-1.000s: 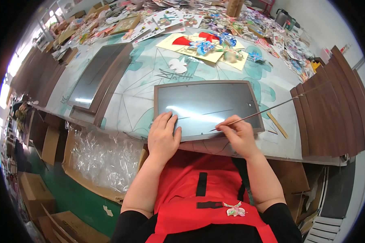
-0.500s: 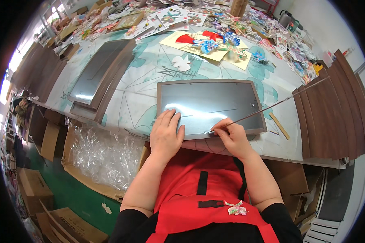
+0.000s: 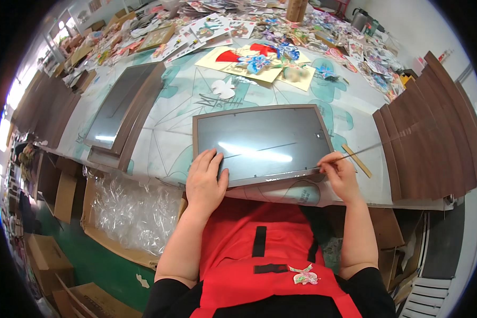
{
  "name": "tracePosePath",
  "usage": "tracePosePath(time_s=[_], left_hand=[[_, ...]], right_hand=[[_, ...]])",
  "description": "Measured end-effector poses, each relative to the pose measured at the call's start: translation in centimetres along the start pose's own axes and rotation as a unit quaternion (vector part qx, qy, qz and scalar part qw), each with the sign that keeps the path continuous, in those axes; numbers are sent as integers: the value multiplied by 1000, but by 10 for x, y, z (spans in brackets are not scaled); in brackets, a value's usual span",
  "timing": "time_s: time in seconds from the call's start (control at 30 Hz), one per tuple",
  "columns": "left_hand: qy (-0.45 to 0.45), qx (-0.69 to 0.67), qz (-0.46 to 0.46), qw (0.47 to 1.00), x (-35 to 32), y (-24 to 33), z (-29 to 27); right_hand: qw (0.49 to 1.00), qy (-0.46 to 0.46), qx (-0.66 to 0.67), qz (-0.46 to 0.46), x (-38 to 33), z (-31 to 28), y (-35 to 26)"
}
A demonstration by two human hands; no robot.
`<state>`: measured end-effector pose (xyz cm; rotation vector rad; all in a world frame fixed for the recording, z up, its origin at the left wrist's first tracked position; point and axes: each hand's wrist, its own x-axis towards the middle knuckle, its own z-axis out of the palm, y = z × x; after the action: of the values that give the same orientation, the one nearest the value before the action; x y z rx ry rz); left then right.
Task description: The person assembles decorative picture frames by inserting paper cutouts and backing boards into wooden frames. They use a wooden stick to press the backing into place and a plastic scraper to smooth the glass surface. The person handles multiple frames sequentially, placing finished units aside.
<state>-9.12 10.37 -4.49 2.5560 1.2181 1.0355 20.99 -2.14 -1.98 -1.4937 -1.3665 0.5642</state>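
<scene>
In front of me lies a brown picture frame (image 3: 253,110), with a shiny dark grey panel (image 3: 262,130) inside its border. My left hand (image 3: 204,183) rests flat on the frame's near left corner, fingers extended over the panel. At the near right corner, my right hand (image 3: 342,177) pinches a long thin rod (image 3: 367,148). The rod's tip points left at the frame's near edge; whether it touches the frame I cannot tell. Its far end slants up and right past a stack of brown frames, blurred. Small dark tabs show along the panel's edges.
More brown frames stand stacked at right (image 3: 429,143) and lie at left (image 3: 122,111). Beside my right hand is a flat wooden stick (image 3: 357,160). Paper cut-outs on yellow sheets (image 3: 270,69) lie beyond. A box of clear plastic wrap (image 3: 135,212) sits below the table edge.
My right hand has slid right with the rod along the frame's near edge, from its middle to the right corner. My left hand stays on the near left corner.
</scene>
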Motion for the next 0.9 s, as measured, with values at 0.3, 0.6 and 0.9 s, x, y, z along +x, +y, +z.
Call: tracePosePath(time_s=[0.3, 0.6, 0.9], left_hand=[[-68, -25, 57, 996, 14, 13, -5], [-158, -65, 106, 980, 49, 42, 32], [-110, -73, 112, 985, 50, 43, 47]], right_hand=[[967, 158, -155, 123, -14, -74, 18], [813, 165, -540, 141, -42, -96, 49], [933, 9, -333, -136, -16, 30, -14]])
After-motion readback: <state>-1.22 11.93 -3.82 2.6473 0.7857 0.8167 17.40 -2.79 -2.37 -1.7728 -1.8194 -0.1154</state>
